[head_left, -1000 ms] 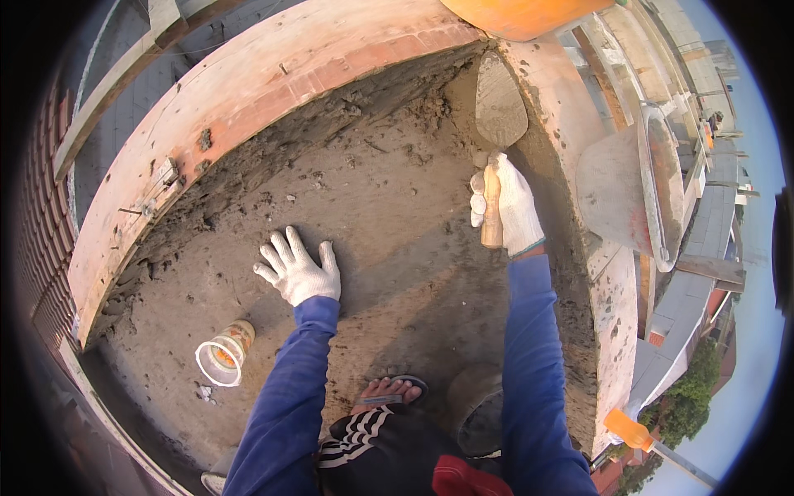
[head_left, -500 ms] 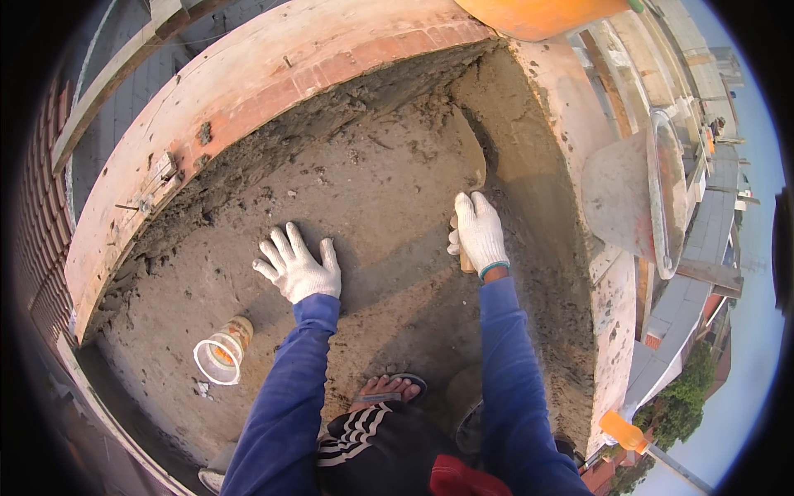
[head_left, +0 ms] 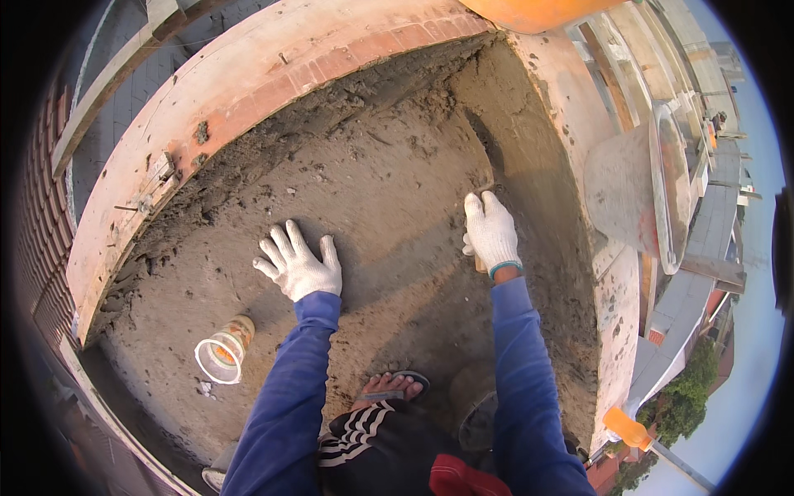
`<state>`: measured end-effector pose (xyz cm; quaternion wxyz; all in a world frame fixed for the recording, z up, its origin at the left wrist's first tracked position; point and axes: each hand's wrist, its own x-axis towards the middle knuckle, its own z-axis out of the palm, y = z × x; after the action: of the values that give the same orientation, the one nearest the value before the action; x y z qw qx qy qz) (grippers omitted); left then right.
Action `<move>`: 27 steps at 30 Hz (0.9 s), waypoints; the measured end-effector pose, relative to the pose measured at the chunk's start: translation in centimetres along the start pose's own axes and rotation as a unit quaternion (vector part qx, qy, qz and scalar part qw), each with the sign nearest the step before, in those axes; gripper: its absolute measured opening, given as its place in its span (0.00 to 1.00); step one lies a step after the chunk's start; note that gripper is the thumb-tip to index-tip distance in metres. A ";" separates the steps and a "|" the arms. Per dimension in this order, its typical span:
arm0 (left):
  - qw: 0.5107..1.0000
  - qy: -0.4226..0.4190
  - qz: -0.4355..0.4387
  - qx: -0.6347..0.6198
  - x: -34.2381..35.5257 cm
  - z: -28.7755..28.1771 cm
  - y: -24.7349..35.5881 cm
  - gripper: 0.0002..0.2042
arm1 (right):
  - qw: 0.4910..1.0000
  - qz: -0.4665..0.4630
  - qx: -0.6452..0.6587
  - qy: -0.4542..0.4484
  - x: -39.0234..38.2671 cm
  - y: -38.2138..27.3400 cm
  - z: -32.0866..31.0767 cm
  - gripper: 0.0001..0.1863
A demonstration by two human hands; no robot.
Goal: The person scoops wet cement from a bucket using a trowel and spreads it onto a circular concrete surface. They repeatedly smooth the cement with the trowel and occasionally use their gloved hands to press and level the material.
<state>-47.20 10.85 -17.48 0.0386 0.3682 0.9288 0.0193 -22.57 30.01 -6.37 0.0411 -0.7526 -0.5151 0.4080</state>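
My left hand (head_left: 299, 263), in a white knit glove, lies flat with fingers spread on the grey-brown mortar surface (head_left: 372, 198). My right hand (head_left: 493, 231), gloved alike, is closed around the handle of a trowel (head_left: 480, 264). Its mortar-coloured blade reaches away from me along the foot of the right-hand wall (head_left: 529, 140) and is hard to tell from the mortar. A clear plastic cup (head_left: 222, 357) with something orange inside lies tipped on its side, left of my left forearm.
A curved, pale orange rim (head_left: 248, 91) bounds the far and left sides. An orange tub (head_left: 538, 12) rests on the far corner. To the right are a grey mortar-stained bucket (head_left: 620, 186) and an orange bottle-shaped piece (head_left: 626, 428). My sandalled foot (head_left: 393, 388) stands near me.
My right hand has shifted slightly right with the trowel. My left hand stays in place on the mortar.
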 end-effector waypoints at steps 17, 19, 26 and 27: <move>1.000 0.001 0.003 0.002 -0.1 0.0 0.2 0.42 | 0.971 -0.119 -0.203 0.039 1.1 2.2 -0.4 0.27; 1.000 0.000 0.000 0.008 -0.1 -0.2 0.1 0.42 | 0.958 -0.102 -0.265 0.049 0.4 1.3 0.4 0.26; 1.000 -0.005 0.003 0.003 0.0 -0.1 0.4 0.41 | 0.946 -0.124 -0.261 0.146 5.2 0.0 3.6 0.23; 1.000 0.000 0.004 0.002 0.0 -0.1 0.4 0.41 | 0.947 -0.122 -0.252 0.160 5.4 -0.6 3.8 0.23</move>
<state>-46.95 11.14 -17.39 0.0383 0.3715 0.9275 0.0179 -24.72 33.27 -11.67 -0.0186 -0.7253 -0.6756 0.1312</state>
